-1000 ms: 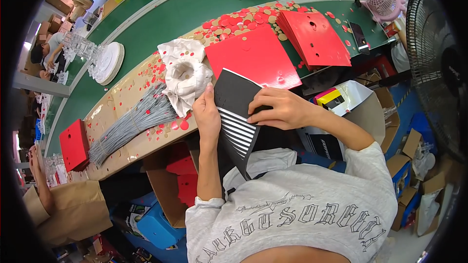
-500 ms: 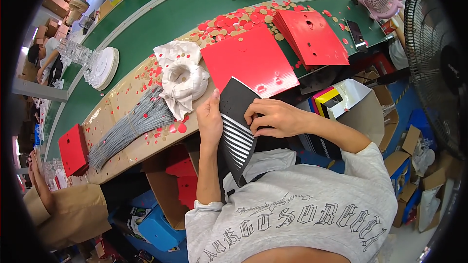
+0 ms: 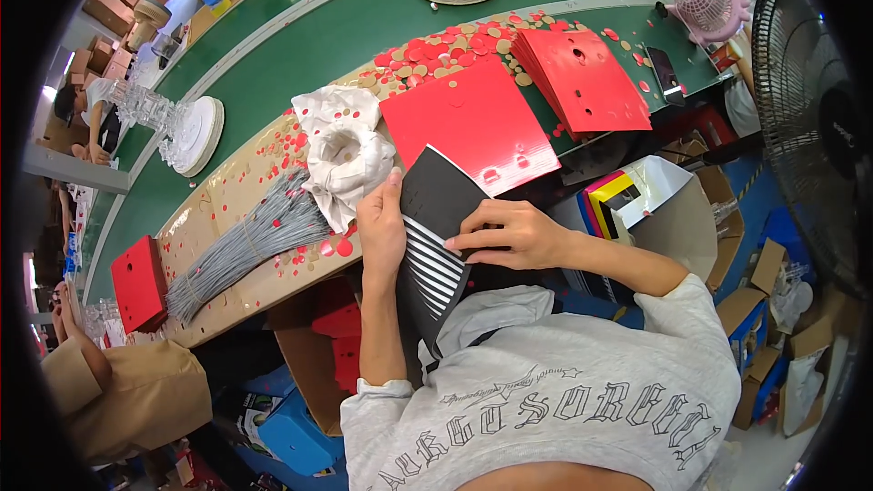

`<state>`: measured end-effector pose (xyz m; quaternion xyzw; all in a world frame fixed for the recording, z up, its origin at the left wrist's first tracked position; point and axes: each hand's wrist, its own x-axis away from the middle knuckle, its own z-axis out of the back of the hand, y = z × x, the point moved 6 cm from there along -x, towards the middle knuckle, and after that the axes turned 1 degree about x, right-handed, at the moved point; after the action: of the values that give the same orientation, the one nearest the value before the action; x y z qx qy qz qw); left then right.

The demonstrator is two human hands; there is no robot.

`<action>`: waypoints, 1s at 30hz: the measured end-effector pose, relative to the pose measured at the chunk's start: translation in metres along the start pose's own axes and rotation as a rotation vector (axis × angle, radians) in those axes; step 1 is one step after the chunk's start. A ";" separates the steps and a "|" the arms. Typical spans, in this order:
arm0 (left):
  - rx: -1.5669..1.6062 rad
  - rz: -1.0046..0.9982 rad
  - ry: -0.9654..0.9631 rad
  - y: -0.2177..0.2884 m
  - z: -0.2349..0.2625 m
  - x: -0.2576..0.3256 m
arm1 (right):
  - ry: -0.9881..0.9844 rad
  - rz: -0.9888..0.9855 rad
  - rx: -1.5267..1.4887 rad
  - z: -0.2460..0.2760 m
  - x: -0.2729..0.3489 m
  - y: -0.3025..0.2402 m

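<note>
My left hand (image 3: 381,223) grips the left edge of a black sheet (image 3: 440,185), thumb on its face. The sheet is tilted over my lap, with a row of slanting white stripes (image 3: 431,271) across its lower half. My right hand (image 3: 518,235) is closed, with thumb and index fingertips together on the stripes' right ends; whatever is between them is too small to make out. Beyond the sheet, a large red card (image 3: 470,123) lies flat on the table. A fanned stack of red cards (image 3: 585,82) with holes sits to its right.
A crumpled white cloth (image 3: 344,159) and a bundle of grey wires (image 3: 250,241) lie left on the brown tabletop (image 3: 214,209). Red and tan discs are scattered about. A phone (image 3: 665,75), pink fan (image 3: 709,2) and large black fan (image 3: 818,118) stand right. An open box (image 3: 307,355) is below.
My right fingertips have shifted down and left, from the sheet's right edge onto the stripes. The sheet and my left hand have moved slightly left.
</note>
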<state>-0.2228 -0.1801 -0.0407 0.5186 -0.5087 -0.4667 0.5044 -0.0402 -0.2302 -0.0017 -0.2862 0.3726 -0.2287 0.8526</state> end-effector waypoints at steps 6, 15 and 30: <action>0.043 0.027 -0.024 -0.007 0.005 0.002 | -0.015 0.010 -0.011 -0.004 0.000 -0.001; -0.152 -0.037 0.031 -0.014 0.018 0.005 | -0.030 -0.053 -0.141 -0.002 -0.005 0.000; -0.902 -0.579 -0.253 -0.017 -0.051 0.052 | -0.128 -0.412 0.060 0.004 -0.047 0.129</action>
<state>-0.1687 -0.2304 -0.0536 0.3096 -0.1513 -0.8168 0.4627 -0.0435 -0.1060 -0.0609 -0.3449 0.2442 -0.3904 0.8179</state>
